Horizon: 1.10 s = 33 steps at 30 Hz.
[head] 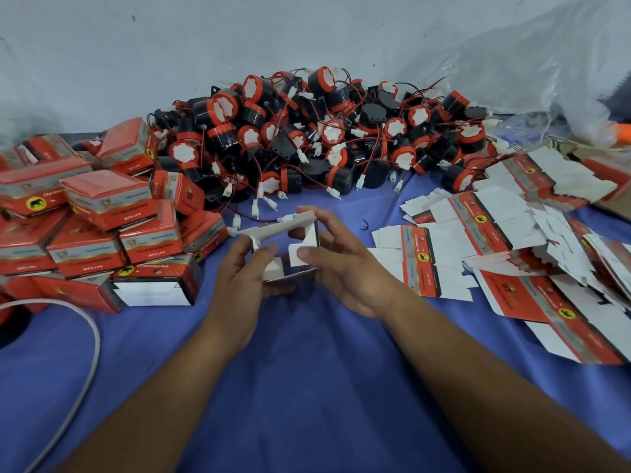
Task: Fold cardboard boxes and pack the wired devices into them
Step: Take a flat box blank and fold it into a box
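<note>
Each grip, left hand (239, 268) and right hand (345, 268), pinches the half-folded carton (283, 240). Fingers hide its lower flaps. Bare blue surface (307, 370) lies nearer.

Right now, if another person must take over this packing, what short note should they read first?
Left hand and right hand: both hold one half-folded box above the blue cloth, flaps open, nothing inside.
Wired devices: a big loose pile at the back, wires tangled.
Flat boxes: spread on the right, not folded.
Folded boxes: stacked on the left; one in front shows an open end.
Left: finish this box, put in one device, close it, repeat.
</note>
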Each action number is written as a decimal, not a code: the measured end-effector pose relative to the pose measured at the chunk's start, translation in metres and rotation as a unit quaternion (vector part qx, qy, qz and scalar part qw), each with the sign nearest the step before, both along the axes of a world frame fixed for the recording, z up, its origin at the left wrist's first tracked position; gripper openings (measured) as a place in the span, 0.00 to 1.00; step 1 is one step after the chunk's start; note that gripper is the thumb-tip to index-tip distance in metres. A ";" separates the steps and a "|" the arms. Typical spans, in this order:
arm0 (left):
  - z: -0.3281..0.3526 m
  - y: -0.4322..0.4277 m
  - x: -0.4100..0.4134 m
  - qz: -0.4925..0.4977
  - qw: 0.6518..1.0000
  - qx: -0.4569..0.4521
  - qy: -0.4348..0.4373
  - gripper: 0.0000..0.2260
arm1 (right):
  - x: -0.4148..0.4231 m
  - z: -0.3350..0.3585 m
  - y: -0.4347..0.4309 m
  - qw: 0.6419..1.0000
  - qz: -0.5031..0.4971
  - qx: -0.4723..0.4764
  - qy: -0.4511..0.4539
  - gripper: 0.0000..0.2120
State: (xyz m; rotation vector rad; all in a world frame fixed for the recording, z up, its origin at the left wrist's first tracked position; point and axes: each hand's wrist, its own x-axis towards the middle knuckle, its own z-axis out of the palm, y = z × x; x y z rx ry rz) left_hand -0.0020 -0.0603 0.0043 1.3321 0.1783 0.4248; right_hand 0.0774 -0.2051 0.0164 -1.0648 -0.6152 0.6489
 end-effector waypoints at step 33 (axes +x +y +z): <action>0.020 -0.009 -0.010 0.142 0.708 0.684 -0.102 0.33 | -0.018 0.019 0.007 0.996 -0.070 -0.038 0.044 0.23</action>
